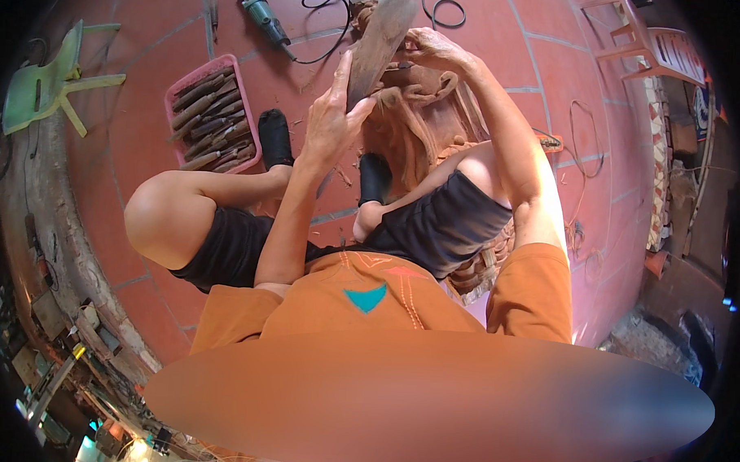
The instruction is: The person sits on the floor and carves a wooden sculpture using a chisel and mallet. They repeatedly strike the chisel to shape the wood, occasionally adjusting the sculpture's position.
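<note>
- Resting on the red tiled floor [137, 141]: the carved wooden piece [414, 131], beside the right foot
- Pink tray [248, 104] — filled with wooden-handled tools [203, 107] — on the floor to the left
- Flat wooden board [382, 48], slanting over the carved wooden piece, grasped by the left hand [332, 107]
- Green power tool [263, 17], corded, beyond the tray
- Right hand [436, 50], fingers bent beside the board — whether gripping anything, I cannot tell

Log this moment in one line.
left hand: holds flat wooden piece; right hand: near carved wood, grip unclear; pink tray: holds tools; power tool: on floor
</note>
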Demonstrator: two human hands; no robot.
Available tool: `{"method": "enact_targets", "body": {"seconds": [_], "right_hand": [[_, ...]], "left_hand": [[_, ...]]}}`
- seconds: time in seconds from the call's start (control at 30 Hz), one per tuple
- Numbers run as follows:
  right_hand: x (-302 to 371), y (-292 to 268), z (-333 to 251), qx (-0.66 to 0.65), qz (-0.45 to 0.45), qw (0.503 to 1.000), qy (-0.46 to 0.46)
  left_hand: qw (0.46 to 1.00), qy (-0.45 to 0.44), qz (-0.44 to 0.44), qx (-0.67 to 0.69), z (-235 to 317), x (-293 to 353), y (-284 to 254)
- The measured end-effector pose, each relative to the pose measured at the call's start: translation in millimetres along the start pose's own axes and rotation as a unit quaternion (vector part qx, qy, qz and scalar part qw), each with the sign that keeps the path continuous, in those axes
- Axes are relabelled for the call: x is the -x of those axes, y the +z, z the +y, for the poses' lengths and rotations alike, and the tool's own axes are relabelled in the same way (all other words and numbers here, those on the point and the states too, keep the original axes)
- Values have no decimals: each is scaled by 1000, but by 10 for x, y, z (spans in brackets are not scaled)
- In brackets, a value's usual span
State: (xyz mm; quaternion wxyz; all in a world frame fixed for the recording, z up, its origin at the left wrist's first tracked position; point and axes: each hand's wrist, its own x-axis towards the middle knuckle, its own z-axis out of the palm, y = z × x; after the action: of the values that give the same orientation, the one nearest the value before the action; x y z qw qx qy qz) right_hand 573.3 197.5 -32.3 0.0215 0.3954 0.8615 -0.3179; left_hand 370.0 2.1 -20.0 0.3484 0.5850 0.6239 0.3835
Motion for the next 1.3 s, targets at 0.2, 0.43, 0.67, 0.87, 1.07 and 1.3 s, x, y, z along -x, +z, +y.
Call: {"method": "enact_targets", "body": {"seconds": [0.2, 0.43, 0.67, 0.87, 1.07, 1.3], "right_hand": [[19, -57, 163, -27, 23, 999, 27], [20, -133, 301, -116, 130, 984, 30], [79, -194, 426, -271, 243, 931, -35], [45, -33, 479, -253, 260, 932, -9], [267, 2, 371, -197, 274, 940, 60], [181, 233, 386, -136, 324, 930, 109]], "left_hand": [[999, 7, 16, 42, -103, 54, -80], [969, 68, 51, 230, 279, 138, -333], [960, -26, -48, 276, 959, 323, -963], [984, -8, -117, 137, 1004, -260, -1034], [965, 60, -182, 181, 729, -904, -758], [943, 89, -218, 234, 546, -1126, -654]]}}
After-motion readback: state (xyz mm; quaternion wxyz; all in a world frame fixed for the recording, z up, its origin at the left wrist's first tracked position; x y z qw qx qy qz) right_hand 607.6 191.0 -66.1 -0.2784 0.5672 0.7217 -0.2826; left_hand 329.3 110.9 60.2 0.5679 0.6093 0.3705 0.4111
